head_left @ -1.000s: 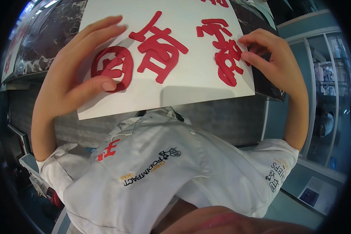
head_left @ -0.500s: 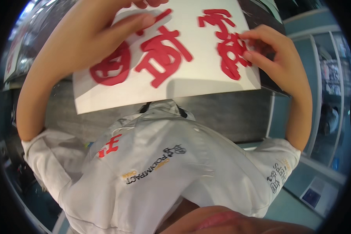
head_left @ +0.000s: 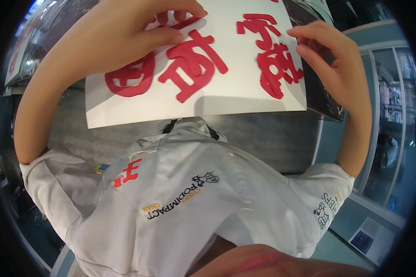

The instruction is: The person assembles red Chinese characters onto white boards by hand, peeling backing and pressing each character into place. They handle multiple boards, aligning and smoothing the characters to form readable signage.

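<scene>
A white board (head_left: 148, 113) lies before me, its near edge sticking out past the dark tabletop. Thick red strips, perhaps dough or clay, form character-like shapes on it: a rounded one (head_left: 145, 85), a middle one (head_left: 198, 69) and one on the right (head_left: 273, 76). My left hand (head_left: 134, 39) curls over a red strip (head_left: 189, 22) above the middle shape, fingertips along its far side and thumb on its near side. Beside the right-hand shape, my right hand (head_left: 326, 62) hovers near the board's right edge, thumb and forefinger apart with nothing between them.
The dark speckled tabletop (head_left: 326, 99) shows along the board's right side. At the far left stands a clear-looking surface with a white sheet (head_left: 21, 60). A glass-fronted blue-grey cabinet (head_left: 386, 115) is to the right, with grey floor (head_left: 263, 138) below the board.
My right hand has drawn off the right-hand red shape, whose side piece now sits further out. My left fingers have come down nearer the thumb, around the strip. The board has shifted slightly.
</scene>
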`<act>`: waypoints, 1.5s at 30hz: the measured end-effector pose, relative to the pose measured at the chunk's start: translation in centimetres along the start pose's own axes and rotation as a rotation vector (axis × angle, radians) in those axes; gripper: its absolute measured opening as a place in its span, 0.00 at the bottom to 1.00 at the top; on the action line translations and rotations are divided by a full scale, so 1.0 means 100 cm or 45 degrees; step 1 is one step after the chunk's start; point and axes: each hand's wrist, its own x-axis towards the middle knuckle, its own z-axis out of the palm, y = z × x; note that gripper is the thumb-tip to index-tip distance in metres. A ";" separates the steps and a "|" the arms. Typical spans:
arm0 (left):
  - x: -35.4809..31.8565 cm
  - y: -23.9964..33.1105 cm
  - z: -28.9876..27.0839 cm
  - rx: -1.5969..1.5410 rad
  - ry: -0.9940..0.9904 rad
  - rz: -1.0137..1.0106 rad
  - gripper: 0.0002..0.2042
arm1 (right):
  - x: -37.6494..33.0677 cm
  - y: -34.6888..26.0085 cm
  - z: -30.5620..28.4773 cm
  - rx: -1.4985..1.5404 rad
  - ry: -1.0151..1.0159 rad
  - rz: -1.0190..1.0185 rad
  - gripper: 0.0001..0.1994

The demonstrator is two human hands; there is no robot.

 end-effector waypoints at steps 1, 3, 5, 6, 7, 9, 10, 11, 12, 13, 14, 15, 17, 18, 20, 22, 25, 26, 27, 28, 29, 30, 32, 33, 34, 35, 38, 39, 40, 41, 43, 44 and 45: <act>-0.003 0.000 0.004 0.002 0.056 -0.004 0.13 | 0.000 0.001 0.000 0.037 -0.066 -0.006 0.11; -0.003 -0.002 0.008 -0.054 0.032 0.048 0.14 | 0.003 0.001 0.000 0.125 -0.197 -0.026 0.12; -0.002 0.002 0.005 -0.113 -0.006 0.045 0.14 | 0.004 -0.001 0.006 0.168 -0.227 -0.103 0.15; -0.002 0.003 0.003 -0.116 -0.003 0.082 0.14 | 0.005 -0.003 0.012 0.133 -0.205 -0.167 0.15; 0.000 0.006 0.000 -0.119 -0.001 0.118 0.13 | 0.007 -0.003 0.018 0.097 -0.182 -0.232 0.16; 0.002 0.012 0.000 -0.108 0.014 0.182 0.12 | 0.010 -0.003 0.022 0.048 -0.190 -0.286 0.15; 0.003 0.016 0.001 -0.095 0.026 0.209 0.12 | 0.012 -0.002 0.022 0.015 -0.184 -0.300 0.14; 0.004 0.018 0.002 -0.082 0.037 0.237 0.11 | 0.014 -0.002 0.022 -0.019 -0.178 -0.313 0.12; 0.006 0.018 0.004 -0.084 0.050 0.240 0.11 | 0.018 -0.012 0.019 -0.034 -0.148 -0.197 0.09; 0.005 0.019 0.005 -0.084 0.064 0.233 0.10 | 0.025 -0.031 0.015 -0.045 -0.121 -0.088 0.07; 0.005 0.020 0.007 -0.085 0.076 0.224 0.10 | 0.026 -0.031 0.012 0.073 -0.125 0.011 0.05; 0.006 0.020 0.008 -0.111 0.092 0.217 0.10 | 0.024 -0.035 0.007 0.177 -0.105 0.124 0.04; 0.010 0.020 0.009 -0.165 0.121 0.199 0.10 | 0.015 -0.022 -0.006 0.594 -0.093 0.332 0.05; 0.019 0.026 0.004 -0.139 -0.040 0.211 0.11 | 0.010 -0.018 -0.010 0.780 -0.051 0.437 0.06; 0.038 0.041 -0.010 -0.084 -0.220 0.231 0.14 | 0.010 -0.018 -0.012 0.832 0.048 0.422 0.07; 0.048 0.042 0.011 -0.029 -0.135 0.284 0.11 | 0.013 -0.022 -0.017 0.858 0.090 0.526 0.09; 0.052 0.036 0.056 -0.132 0.212 0.393 0.12 | 0.014 -0.010 -0.008 0.863 0.157 0.419 0.09; 0.050 0.031 0.055 -0.288 0.152 0.309 0.15 | 0.015 -0.006 -0.003 0.881 0.165 0.418 0.09; 0.052 0.030 0.049 -0.453 0.083 0.246 0.17 | 0.016 -0.004 0.002 0.909 0.167 0.490 0.08; 0.050 0.031 0.040 -0.598 0.018 0.174 0.20 | 0.018 -0.005 0.008 0.943 0.169 0.541 0.08; 0.048 0.033 0.032 -0.741 -0.048 0.100 0.22 | 0.019 -0.008 0.014 0.958 0.115 0.536 0.08; 0.062 0.060 0.001 -0.874 -0.067 0.014 0.25 | 0.025 -0.012 -0.023 0.954 0.034 0.492 0.08; 0.072 0.062 -0.009 -1.141 -0.125 -0.084 0.24 | 0.037 -0.018 -0.021 0.908 0.042 0.645 0.06; 0.073 0.055 -0.007 -1.171 -0.043 -0.146 0.21 | 0.041 -0.019 -0.025 0.979 0.025 0.560 0.06; 0.076 0.049 -0.004 -1.200 0.037 -0.215 0.17 | 0.050 -0.020 -0.021 1.064 -0.006 0.466 0.06; 0.074 0.036 -0.003 -1.117 0.168 -0.291 0.14 | 0.062 -0.019 -0.016 1.148 -0.044 0.370 0.06; 0.051 -0.007 -0.006 -1.041 0.383 -0.312 0.12 | 0.094 -0.024 0.003 1.268 -0.040 0.387 0.10; 0.037 -0.023 -0.008 -0.952 0.450 -0.351 0.13 | 0.106 -0.033 0.011 1.374 -0.034 0.349 0.11; 0.025 -0.043 -0.008 -0.912 0.475 -0.460 0.16 | 0.122 -0.037 0.014 1.226 -0.054 0.497 0.13; 0.013 -0.061 -0.009 -0.782 0.467 -0.542 0.16 | 0.142 -0.042 0.019 1.085 -0.085 0.637 0.16; -0.013 -0.089 -0.006 -0.550 0.431 -0.715 0.16 | 0.152 -0.038 0.029 0.718 -0.180 0.489 0.17; -0.029 -0.101 -0.007 -0.351 0.468 -0.672 0.17 | 0.149 -0.049 0.020 0.612 -0.244 0.396 0.17; -0.038 -0.109 -0.009 -0.162 0.505 -0.601 0.17 | 0.151 -0.047 0.021 0.550 -0.261 0.384 0.16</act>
